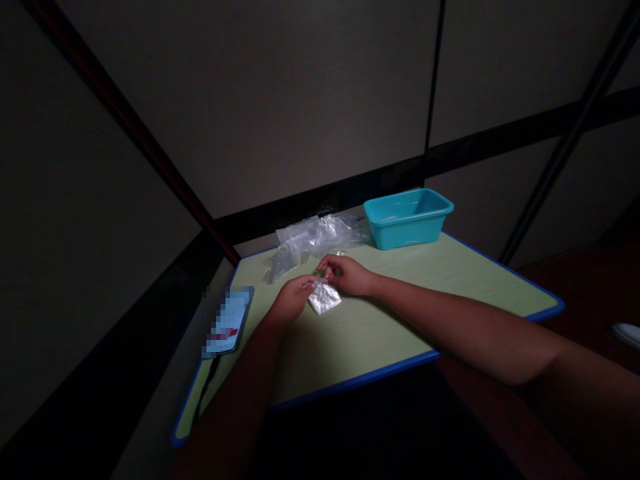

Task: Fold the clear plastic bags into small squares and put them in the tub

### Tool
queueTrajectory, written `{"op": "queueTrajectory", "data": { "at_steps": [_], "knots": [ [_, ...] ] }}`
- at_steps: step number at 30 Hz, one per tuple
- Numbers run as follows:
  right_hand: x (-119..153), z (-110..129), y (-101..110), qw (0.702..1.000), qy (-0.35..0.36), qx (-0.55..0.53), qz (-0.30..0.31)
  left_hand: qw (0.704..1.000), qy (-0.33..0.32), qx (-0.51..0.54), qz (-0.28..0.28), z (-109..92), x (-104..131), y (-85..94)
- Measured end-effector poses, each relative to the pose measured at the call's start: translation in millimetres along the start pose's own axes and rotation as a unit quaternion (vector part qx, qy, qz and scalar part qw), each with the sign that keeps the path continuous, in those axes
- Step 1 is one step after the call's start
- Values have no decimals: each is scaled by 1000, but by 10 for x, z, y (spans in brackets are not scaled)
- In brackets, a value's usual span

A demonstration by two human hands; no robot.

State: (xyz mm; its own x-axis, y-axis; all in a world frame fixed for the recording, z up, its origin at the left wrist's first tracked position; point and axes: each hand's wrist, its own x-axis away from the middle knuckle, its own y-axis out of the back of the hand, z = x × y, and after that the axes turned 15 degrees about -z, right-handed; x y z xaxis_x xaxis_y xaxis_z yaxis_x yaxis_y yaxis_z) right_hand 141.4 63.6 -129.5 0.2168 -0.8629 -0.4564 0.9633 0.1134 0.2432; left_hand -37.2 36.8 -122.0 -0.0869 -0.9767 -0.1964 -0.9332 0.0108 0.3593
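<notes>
A small clear plastic bag (325,299) hangs between my two hands above the middle of the table. My left hand (294,297) pinches its upper left edge, with the fingers pressed together. At the upper right edge, my right hand (345,275) has its thumb and index finger closed on the same bag. The bag looks flat and shiny, and whether anything is inside it cannot be made out. Just behind my hands lies a loose heap of clear plastic bags (320,237).
A turquoise basket (413,230) stands at the back right of the green table (400,323), which has a blue edge. A phone (230,323) with a dark cable lies at the left edge. Dark panelled walls rise behind and at the left.
</notes>
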Motion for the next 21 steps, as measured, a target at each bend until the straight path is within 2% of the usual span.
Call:
{"op": "queueTrajectory", "data": {
  "at_steps": [5,8,15,21],
  "knots": [
    [-13,-26,-7,1000,-18,-4,-22,990,102,94,3,22,18,0],
    [-22,-63,-13,998,-48,0,-30,982,135,132,-3,15,29,9],
    [-49,-109,-10,995,-89,13,-39,966,147,190,-95,-39,21,20],
    [-35,-24,-38,980,-154,-118,-47,944,122,263,-155,-23,11,-31]
  ]
}}
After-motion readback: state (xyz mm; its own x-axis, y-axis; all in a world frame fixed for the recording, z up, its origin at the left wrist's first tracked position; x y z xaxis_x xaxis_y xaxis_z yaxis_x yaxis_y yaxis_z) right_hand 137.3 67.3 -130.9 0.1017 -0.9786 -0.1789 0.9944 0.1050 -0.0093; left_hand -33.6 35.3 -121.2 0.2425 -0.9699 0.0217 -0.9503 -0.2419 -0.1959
